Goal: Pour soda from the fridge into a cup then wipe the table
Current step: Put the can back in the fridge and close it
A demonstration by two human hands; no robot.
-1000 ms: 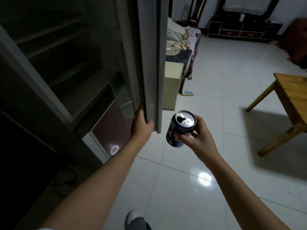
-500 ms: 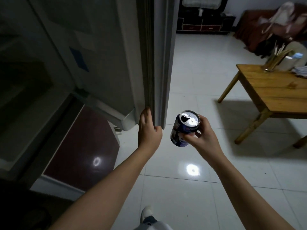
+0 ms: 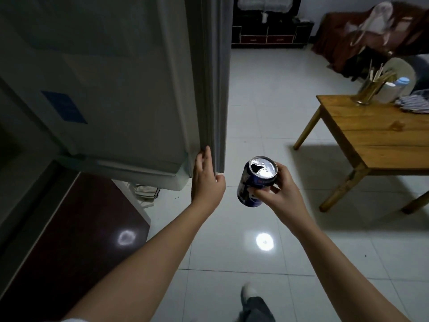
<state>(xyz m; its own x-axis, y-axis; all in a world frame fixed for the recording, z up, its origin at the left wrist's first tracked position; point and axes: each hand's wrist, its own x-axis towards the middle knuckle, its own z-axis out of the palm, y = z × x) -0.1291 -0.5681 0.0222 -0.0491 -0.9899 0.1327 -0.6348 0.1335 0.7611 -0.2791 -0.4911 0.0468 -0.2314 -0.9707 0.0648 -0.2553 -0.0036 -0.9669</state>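
My right hand [image 3: 279, 194] grips a dark blue soda can [image 3: 246, 189] around its side, at waist height over the floor. The can is tilted a little and its silver top has an open mouth. Just left of it, my left hand [image 3: 205, 184] holds the lower edge of the grey fridge door [image 3: 116, 89], fingers lying up along the inner side and thumb round the edge. The wooden table [image 3: 383, 145] stands to the right. At its far end sit a white cup-like container [image 3: 387, 91] and a striped cloth [image 3: 415, 104].
A metal holder with sticks [image 3: 365, 92] stands on the table's far corner. A dark cabinet [image 3: 271, 36] lines the back wall and a brown sofa with clothes [image 3: 343, 36] is at the back right. My shoe [image 3: 249, 293] is on the glossy white tiles.
The fridge door has swung further round with my left hand on its edge. The view has turned right, bringing the table in. The can stays in my right hand.
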